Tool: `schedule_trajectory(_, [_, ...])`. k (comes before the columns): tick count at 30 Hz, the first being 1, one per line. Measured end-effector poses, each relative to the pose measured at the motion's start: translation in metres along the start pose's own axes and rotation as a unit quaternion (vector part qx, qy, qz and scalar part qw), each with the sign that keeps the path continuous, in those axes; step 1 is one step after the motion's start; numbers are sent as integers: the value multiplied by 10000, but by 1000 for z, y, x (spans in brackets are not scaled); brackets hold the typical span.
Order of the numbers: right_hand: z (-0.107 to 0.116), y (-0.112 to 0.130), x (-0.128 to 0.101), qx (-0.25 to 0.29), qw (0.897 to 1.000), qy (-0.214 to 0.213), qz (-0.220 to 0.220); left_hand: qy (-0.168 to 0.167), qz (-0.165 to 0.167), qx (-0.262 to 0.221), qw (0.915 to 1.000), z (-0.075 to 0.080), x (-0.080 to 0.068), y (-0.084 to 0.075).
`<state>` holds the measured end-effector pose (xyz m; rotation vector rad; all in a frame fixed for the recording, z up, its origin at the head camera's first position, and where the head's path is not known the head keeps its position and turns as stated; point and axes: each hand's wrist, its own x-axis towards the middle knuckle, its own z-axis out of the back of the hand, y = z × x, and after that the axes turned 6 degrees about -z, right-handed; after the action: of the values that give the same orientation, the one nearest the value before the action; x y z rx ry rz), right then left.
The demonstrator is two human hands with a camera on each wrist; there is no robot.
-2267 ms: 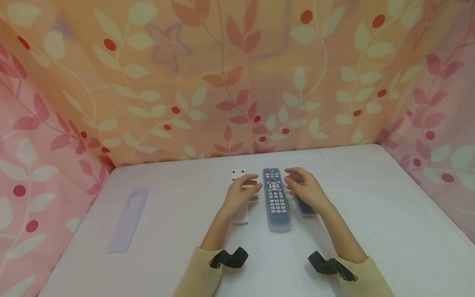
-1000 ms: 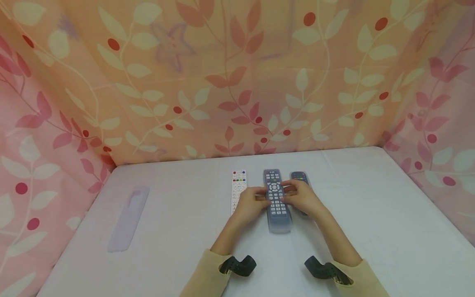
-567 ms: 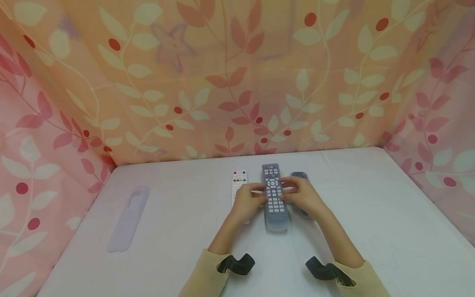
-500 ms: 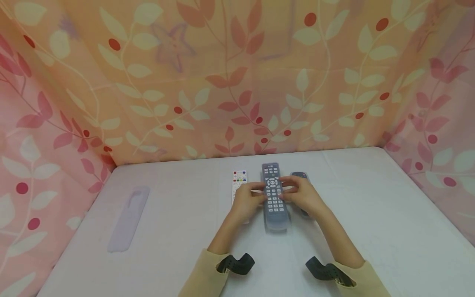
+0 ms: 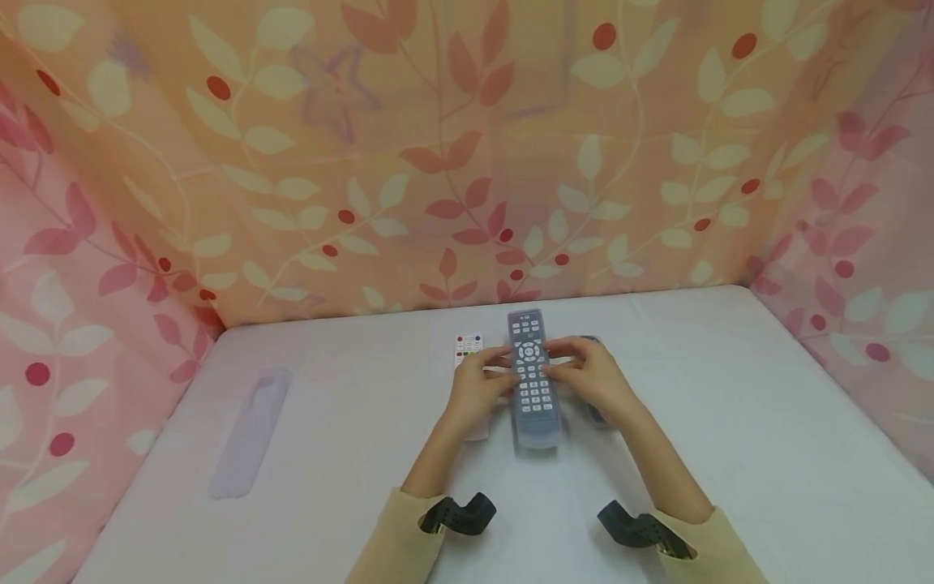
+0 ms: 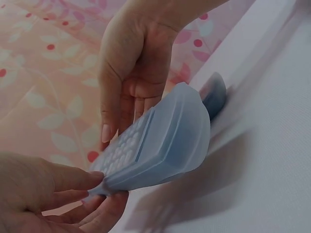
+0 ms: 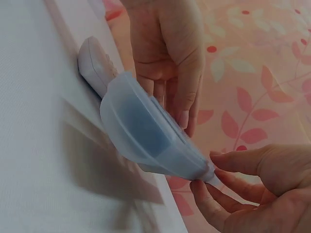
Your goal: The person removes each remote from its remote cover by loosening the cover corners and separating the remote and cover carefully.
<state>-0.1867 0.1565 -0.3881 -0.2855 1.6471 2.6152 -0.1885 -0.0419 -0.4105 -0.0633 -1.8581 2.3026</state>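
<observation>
A dark remote control in a translucent silicone sleeve is held above the white table, its button side up. My left hand pinches its left edge between thumb and fingers. On the right edge, my right hand pinches it the same way. Below the left hand lies a white remote, partly covered by that hand. A second dark remote is not what shows in the right wrist view; there the pale end belongs to the white one. The other dark remote lies beneath my right hand.
A translucent, pale purple sleeve lies flat on the left of the white table. Patterned curtains hang behind the table and at both sides.
Both hands came in from either side and took hold of the sleeved remote. It has since risen off the table and shifted slightly away and to the left.
</observation>
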Motion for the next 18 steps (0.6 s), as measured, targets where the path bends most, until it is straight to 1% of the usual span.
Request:
schedule_trajectory(4, [0,3,2,123,9999,-27,-20,-33,32,35,10000,2,0,-3])
schedule_trajectory(11, [-5,13,4,582,9981,-20,188,-202,-21,231,9995,4,1,-4])
schedule_trajectory(18, [-7,18,6,583,9982,-90,-79,-328,13,281,9991,5,2,-6])
